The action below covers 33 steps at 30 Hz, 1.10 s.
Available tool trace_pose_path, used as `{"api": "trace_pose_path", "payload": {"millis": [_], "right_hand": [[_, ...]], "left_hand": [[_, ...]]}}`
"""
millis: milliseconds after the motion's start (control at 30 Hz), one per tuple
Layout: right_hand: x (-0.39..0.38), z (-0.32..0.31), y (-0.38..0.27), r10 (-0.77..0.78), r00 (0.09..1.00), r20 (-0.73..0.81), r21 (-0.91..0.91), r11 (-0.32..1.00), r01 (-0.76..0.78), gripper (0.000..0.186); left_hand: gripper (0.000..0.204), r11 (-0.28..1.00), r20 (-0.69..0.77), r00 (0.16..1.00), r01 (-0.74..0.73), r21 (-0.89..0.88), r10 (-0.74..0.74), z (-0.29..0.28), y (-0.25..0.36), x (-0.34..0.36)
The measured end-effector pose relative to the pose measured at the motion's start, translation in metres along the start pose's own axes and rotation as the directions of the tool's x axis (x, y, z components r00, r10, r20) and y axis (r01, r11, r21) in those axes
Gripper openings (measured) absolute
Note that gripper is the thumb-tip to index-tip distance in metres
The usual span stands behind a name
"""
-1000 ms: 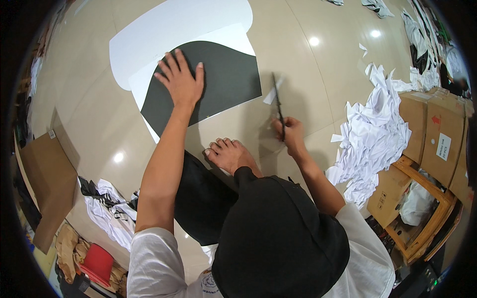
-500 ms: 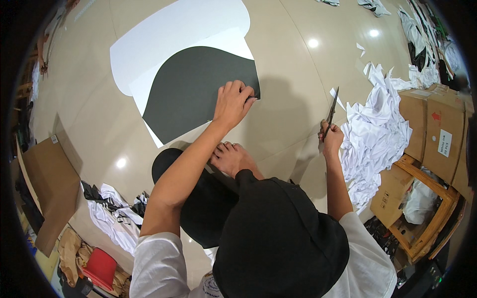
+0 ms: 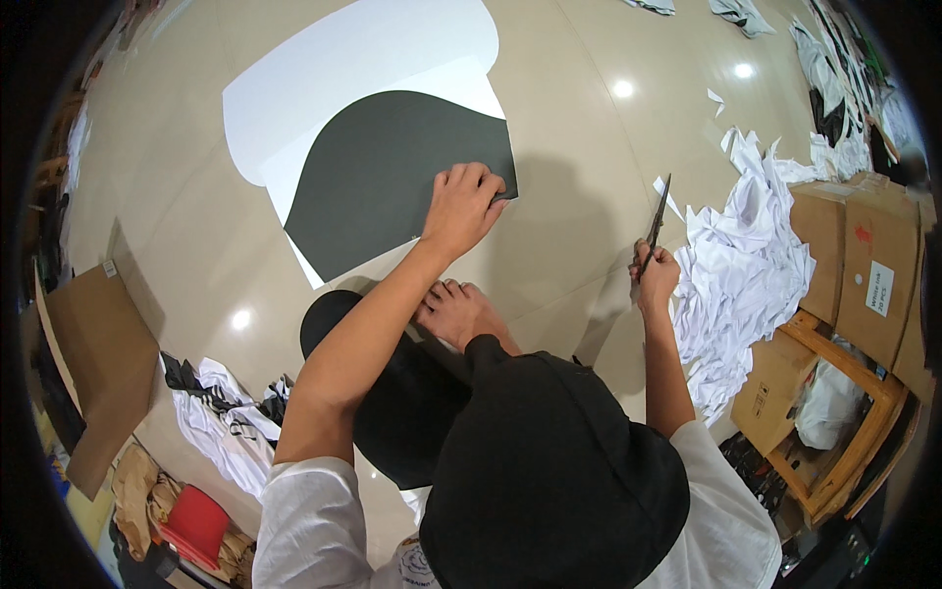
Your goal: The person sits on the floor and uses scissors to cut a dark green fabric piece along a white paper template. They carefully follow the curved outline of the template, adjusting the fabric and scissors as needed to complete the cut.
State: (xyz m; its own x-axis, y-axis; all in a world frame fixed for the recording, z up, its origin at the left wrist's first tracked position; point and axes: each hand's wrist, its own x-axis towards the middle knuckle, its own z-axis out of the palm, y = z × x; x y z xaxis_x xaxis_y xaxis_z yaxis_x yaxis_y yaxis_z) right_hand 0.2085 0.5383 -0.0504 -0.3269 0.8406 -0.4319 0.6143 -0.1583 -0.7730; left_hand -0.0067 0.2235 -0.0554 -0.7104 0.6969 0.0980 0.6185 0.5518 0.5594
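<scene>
Left hand [image 3: 461,211] curled nearly closed, seems to pinch the right corner of the dark panel [image 3: 373,177], flat beneath and ahead of it. Right hand [image 3: 657,275] wrapped round scissors [image 3: 659,216], points away. Looks partway: crumpled white scraps [image 3: 741,255] heaped beside right hand; white margin remains around panel. Panel matte, dome-curved; white sheet [image 3: 353,59] beyond it smooth, round-cornered.

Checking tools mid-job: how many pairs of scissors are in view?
1: the dark scissors in the right hand, near the pile of white scraps. Others may be hidden under it or among surrounding clutter.
</scene>
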Motion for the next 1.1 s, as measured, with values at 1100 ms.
{"api": "trace_pose_path", "payload": {"millis": [1100], "right_hand": [[-0.245, 0.173, -0.012, -0.066, 0.057, 0.996, -0.015, 0.511, 0.859, 0.072]], "left_hand": [[0.041, 0.409, -0.256, 0.367, 0.902, -0.136, -0.894, -0.108, -0.102, -0.209]]}}
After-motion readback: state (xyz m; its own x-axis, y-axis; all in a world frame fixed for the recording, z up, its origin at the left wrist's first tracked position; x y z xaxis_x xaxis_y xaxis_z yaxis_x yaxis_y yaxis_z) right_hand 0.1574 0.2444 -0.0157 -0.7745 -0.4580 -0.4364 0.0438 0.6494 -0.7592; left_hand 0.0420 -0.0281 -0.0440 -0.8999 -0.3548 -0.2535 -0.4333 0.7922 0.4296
